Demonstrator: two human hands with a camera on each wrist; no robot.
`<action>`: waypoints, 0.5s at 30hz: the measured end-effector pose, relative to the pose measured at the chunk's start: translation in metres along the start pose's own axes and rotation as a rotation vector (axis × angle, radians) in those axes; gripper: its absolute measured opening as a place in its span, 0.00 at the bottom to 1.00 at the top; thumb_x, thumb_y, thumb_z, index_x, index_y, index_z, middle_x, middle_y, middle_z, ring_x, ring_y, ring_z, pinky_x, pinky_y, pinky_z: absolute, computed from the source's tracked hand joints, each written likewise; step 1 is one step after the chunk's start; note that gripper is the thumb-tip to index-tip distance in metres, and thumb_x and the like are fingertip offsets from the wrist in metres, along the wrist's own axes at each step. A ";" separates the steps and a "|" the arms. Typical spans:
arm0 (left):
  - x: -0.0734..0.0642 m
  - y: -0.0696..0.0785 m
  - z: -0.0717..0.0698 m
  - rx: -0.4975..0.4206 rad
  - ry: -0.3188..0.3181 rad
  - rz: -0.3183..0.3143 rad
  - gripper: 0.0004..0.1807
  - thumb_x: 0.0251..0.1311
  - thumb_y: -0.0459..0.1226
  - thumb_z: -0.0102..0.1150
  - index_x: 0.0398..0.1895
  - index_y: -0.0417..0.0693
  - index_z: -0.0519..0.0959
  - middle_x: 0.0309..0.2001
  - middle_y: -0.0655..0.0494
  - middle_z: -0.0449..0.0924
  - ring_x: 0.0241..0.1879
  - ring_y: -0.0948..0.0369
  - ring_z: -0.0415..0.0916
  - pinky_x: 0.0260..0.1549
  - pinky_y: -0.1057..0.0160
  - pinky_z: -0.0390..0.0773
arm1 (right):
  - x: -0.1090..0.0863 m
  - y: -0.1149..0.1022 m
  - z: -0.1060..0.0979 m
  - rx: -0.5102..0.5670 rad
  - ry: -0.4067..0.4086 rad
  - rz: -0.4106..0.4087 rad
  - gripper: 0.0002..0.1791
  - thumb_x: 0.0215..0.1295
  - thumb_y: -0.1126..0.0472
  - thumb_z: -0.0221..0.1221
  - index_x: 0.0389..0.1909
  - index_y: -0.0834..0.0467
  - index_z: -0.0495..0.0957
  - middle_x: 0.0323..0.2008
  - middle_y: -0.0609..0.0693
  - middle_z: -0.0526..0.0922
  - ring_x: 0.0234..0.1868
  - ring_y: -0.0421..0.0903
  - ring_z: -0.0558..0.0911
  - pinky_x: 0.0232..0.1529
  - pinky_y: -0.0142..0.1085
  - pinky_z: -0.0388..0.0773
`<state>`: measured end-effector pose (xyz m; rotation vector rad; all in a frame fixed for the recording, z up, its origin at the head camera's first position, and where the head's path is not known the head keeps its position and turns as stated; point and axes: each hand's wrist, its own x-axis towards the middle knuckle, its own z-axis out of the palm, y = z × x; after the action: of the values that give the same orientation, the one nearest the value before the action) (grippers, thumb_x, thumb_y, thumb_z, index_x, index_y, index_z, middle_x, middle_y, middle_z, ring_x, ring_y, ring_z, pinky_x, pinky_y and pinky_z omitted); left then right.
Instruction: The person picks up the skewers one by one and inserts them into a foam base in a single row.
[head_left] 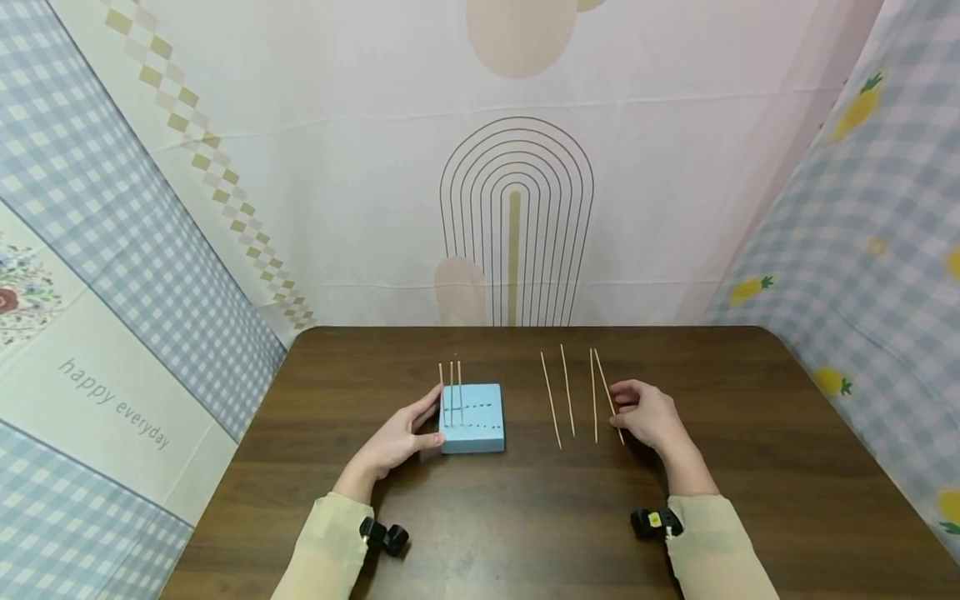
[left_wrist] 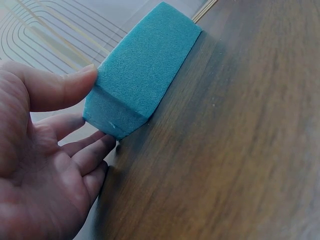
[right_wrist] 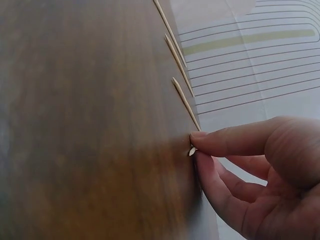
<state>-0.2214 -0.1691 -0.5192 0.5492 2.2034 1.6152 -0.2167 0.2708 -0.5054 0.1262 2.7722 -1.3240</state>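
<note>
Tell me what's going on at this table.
A person's left hand holds the block by its left side, on the table. Three upright sticks stand in the block near its left edge. The right hand pinches another stick; whether it has left the table is unclear. Three loose sticks lie between the block and that hand.

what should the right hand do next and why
Probably lift the pinched stick and bring it over to the blue block: the right hand already has it between thumb and finger, three sticks stand upright in the block, dark dots there look like free holes, and the left hand holds the block.
</note>
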 end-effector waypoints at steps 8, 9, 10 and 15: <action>0.000 0.002 0.000 -0.001 -0.005 0.002 0.49 0.72 0.29 0.65 0.88 0.44 0.46 0.86 0.42 0.47 0.84 0.47 0.45 0.75 0.41 0.58 | 0.002 0.001 0.000 -0.006 0.014 -0.001 0.29 0.58 0.72 0.72 0.62 0.67 0.80 0.53 0.64 0.85 0.53 0.61 0.86 0.52 0.51 0.82; 0.000 0.001 0.000 -0.002 -0.006 0.003 0.49 0.72 0.29 0.65 0.88 0.44 0.46 0.86 0.42 0.47 0.84 0.47 0.45 0.75 0.41 0.58 | 0.002 0.001 -0.001 -0.007 0.013 0.000 0.29 0.58 0.72 0.72 0.62 0.67 0.80 0.53 0.64 0.85 0.53 0.61 0.86 0.52 0.51 0.82; 0.000 0.001 0.000 -0.003 -0.007 0.002 0.49 0.72 0.28 0.65 0.88 0.44 0.46 0.86 0.42 0.47 0.84 0.47 0.45 0.75 0.41 0.58 | 0.002 0.001 -0.001 -0.007 0.012 0.001 0.29 0.58 0.72 0.72 0.62 0.67 0.80 0.53 0.64 0.85 0.53 0.61 0.86 0.52 0.51 0.82; 0.000 -0.001 0.000 -0.006 -0.004 -0.002 0.49 0.72 0.28 0.64 0.88 0.44 0.47 0.86 0.42 0.47 0.84 0.47 0.45 0.75 0.41 0.58 | 0.000 0.000 -0.001 -0.001 0.005 0.008 0.29 0.58 0.71 0.71 0.63 0.66 0.80 0.54 0.64 0.85 0.54 0.61 0.85 0.52 0.51 0.81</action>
<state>-0.2216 -0.1692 -0.5205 0.5480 2.1947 1.6175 -0.2170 0.2722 -0.5049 0.1403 2.7737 -1.3220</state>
